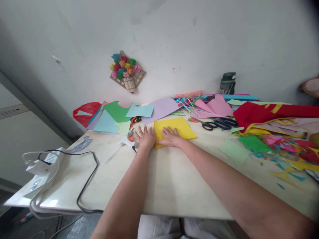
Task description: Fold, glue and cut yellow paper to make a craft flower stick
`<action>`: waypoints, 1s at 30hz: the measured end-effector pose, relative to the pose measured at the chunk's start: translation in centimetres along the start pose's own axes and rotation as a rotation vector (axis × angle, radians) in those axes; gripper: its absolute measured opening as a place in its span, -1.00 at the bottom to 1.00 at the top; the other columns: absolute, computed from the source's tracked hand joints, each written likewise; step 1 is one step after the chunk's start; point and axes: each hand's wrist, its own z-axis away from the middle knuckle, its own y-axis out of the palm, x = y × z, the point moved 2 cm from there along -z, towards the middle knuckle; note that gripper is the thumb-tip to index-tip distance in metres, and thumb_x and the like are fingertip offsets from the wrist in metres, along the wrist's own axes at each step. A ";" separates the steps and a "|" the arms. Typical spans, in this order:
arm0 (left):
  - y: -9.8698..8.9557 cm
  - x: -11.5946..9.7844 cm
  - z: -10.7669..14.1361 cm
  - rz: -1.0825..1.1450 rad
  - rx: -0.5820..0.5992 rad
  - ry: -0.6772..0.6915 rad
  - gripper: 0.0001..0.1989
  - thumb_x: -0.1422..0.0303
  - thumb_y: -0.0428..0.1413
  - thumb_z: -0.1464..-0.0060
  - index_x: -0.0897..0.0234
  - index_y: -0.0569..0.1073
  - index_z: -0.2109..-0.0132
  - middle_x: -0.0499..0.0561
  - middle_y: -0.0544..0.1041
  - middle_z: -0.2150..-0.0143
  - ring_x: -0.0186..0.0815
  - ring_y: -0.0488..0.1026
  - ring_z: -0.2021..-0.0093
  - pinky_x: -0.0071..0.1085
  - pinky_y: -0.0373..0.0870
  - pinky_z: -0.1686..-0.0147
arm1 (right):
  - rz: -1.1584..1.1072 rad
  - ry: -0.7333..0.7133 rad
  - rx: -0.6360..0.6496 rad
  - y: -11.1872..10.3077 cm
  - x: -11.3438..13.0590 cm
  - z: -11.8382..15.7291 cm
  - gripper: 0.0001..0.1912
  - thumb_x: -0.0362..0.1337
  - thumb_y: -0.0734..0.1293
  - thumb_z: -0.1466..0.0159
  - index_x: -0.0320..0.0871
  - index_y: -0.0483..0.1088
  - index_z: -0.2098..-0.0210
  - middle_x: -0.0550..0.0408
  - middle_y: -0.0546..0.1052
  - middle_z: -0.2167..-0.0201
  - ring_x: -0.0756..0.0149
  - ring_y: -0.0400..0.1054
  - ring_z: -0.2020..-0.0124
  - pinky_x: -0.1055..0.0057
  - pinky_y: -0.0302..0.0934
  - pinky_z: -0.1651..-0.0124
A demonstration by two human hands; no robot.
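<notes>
A yellow sheet of paper or felt [184, 127] lies on the table [171, 186] in front of me; it looks folded, with its left edge near my left hand. My right hand [170, 136] rests flat on its left part, fingers spread. Just left of the sheet, my left hand [146, 136] is spread on the table, its thumb side at the sheet's edge. A white glue gun [126, 142] with a glue stick in its back end lies left of my left hand. Neither hand grips anything.
Coloured papers [116, 111] lie along the wall. Two pairs of scissors [208, 125] are behind the yellow sheet's right side. Scraps [281, 159] and red cloth [259, 114] spread at the right, a bottle [227, 83] behind. A power strip [45, 174] with a black cable [87, 181] occupies the left edge.
</notes>
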 end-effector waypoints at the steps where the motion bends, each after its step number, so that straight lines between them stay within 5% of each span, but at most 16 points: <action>1: 0.0 0.1 -0.1 0.010 0.013 -0.005 -0.48 0.14 -0.20 -0.04 0.07 0.12 -0.17 -0.07 -0.06 -0.27 -0.04 -0.45 -0.25 0.06 -0.51 -0.11 | -0.003 -0.003 0.000 0.0 0.0 -0.1 -0.10 0.21 0.00 -0.07 -0.21 -0.24 -0.24 0.03 -0.30 -0.26 0.13 -0.57 -0.24 0.02 -0.61 -0.15; 18: 0.2 1.0 -1.2 0.132 0.076 -0.111 -0.34 0.02 -0.08 0.11 0.02 0.08 -0.18 -0.12 -0.02 -0.26 -0.02 -0.40 -0.25 -0.06 -0.32 -0.16 | -0.027 0.114 0.026 -0.4 1.5 0.6 0.05 0.27 0.06 0.04 -0.26 -0.30 -0.24 -0.01 -0.34 -0.26 0.00 -0.56 -0.23 0.00 -0.62 -0.14; 30: -0.1 1.1 -0.8 0.135 0.146 -0.074 -0.31 0.04 -0.10 0.12 0.05 0.03 -0.20 -0.13 -0.11 -0.28 -0.02 -0.48 -0.24 -0.07 -0.38 -0.16 | -0.029 0.127 0.066 -0.6 1.7 0.9 0.04 0.23 0.10 0.06 -0.23 -0.30 -0.24 0.02 -0.37 -0.26 0.08 -0.59 -0.23 0.02 -0.60 -0.15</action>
